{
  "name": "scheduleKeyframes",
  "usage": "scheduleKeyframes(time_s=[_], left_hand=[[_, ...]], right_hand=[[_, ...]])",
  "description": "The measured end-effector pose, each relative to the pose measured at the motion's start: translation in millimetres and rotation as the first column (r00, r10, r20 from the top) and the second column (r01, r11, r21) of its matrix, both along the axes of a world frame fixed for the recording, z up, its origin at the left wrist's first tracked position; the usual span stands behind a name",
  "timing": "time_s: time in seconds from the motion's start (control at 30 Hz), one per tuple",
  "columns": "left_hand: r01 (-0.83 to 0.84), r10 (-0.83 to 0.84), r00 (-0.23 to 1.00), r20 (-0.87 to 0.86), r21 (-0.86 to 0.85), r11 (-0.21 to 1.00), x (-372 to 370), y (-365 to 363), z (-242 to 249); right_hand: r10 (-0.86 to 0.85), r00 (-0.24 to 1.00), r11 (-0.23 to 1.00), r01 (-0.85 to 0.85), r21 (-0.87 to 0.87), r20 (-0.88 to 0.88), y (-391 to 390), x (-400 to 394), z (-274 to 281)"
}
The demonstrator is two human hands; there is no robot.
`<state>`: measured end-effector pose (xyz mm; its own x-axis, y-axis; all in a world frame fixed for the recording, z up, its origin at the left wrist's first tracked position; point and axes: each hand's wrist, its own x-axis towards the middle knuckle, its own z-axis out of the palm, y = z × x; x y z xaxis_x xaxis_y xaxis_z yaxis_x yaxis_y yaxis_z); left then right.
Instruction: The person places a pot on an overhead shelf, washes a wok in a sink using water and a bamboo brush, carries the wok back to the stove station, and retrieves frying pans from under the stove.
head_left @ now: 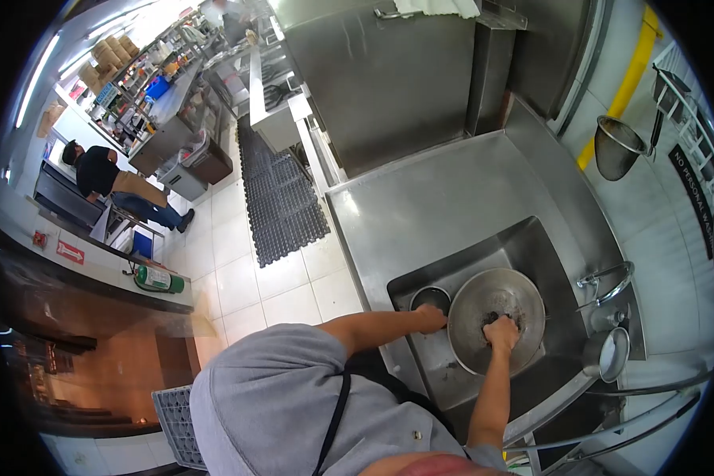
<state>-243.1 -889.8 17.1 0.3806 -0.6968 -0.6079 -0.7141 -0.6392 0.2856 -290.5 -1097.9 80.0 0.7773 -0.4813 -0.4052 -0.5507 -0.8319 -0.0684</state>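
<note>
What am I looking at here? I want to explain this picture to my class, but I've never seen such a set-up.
There is no machine: a person works with two bare hands. The one picture comes from a camera worn on that person's head, looking forward and down; straight edges look curved in it. The grey shirt is the wearer's own. In the metal sink sit a large bowl and a smaller pot. The left hand is at the pot's edge. The right hand reaches into the bowl, at something dark, too small to identify. Another person is in the background.
</note>
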Motion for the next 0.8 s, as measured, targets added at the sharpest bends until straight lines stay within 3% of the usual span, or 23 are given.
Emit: scheduleKeyframes(time_s=[0.1,0.17,0.2,0.27,0.33,0.37,0.4,0.47,0.53,0.57,0.6,0.63,0.7,0.73,0.8], left_hand=[[-0.089,0.086,0.993,-0.084,-0.035,0.995,-4.1,-0.8,17.2],[-0.005,-0.027,0.977,-0.213,-0.149,0.989,2.7,-5.4,3.7],[-0.007,-0.021,0.981,-0.195,-0.143,0.990,8.8,-8.5,10.5],[-0.034,0.032,0.999,-0.022,-0.078,0.996,3.8,-19.0,50.5],[-0.180,0.129,0.948,-0.292,-0.155,0.971,23.2,-23.3,153.3],[-0.222,0.134,0.972,-0.194,-0.558,0.799,33.1,-24.8,143.6],[-0.177,0.184,0.978,-0.099,-0.858,0.482,44.0,-25.0,134.8],[-0.568,0.375,0.807,-0.455,-0.771,0.287,65.6,-2.1,233.9],[-0.485,0.505,0.752,-0.424,-0.874,-0.012,95.5,26.8,297.2],[-0.267,0.583,0.755,-0.299,-0.953,-0.143,108.4,44.0,322.7],[-0.161,0.599,0.734,-0.320,-0.939,-0.305,127.9,58.9,343.5],[-0.028,0.679,0.673,-0.295,-0.927,-0.375,135.5,71.1,369.6],[0.234,0.685,0.672,-0.281,-0.797,-0.557,153.3,85.5,392.4],[0.239,0.687,0.668,-0.285,-0.792,-0.562,154.8,85.9,387.2],[0.333,0.812,0.575,-0.098,-0.879,-0.342,162.2,77.5,369.6]], right_hand=[[-0.013,0.999,1.000,0.014,0.028,-0.040,3.4,10.5,1.8],[-0.013,0.997,0.999,0.016,0.043,-0.074,1.8,10.8,2.4],[-0.005,0.997,0.999,0.008,0.044,-0.083,3.3,11.7,-0.6],[0.016,0.997,0.999,-0.012,0.053,-0.081,6.4,9.6,-7.8],[0.096,0.994,0.995,-0.095,0.024,-0.050,7.4,10.4,-12.2],[0.072,0.997,0.997,-0.072,0.023,-0.027,9.8,8.1,-9.6],[0.084,0.996,0.996,-0.083,0.028,-0.027,8.0,2.6,-0.9],[0.067,0.998,0.997,-0.067,-0.033,0.008,12.1,6.6,9.0],[0.035,0.990,0.999,-0.033,-0.019,0.139,-5.8,4.8,-32.5],[-0.011,0.999,0.996,0.007,0.083,0.053,-6.4,2.6,-25.3],[-0.054,0.998,0.985,0.060,0.161,-0.041,-14.4,8.0,-7.3],[-0.092,0.994,0.985,0.099,0.141,-0.058,-20.7,8.9,-5.7],[-0.121,0.991,0.985,0.127,0.119,-0.054,-23.1,10.8,2.6],[-0.117,0.992,0.986,0.121,0.116,-0.040,-19.1,9.9,12.4],[-0.110,0.994,0.989,0.112,0.100,-0.021,-22.9,10.7,7.5]])
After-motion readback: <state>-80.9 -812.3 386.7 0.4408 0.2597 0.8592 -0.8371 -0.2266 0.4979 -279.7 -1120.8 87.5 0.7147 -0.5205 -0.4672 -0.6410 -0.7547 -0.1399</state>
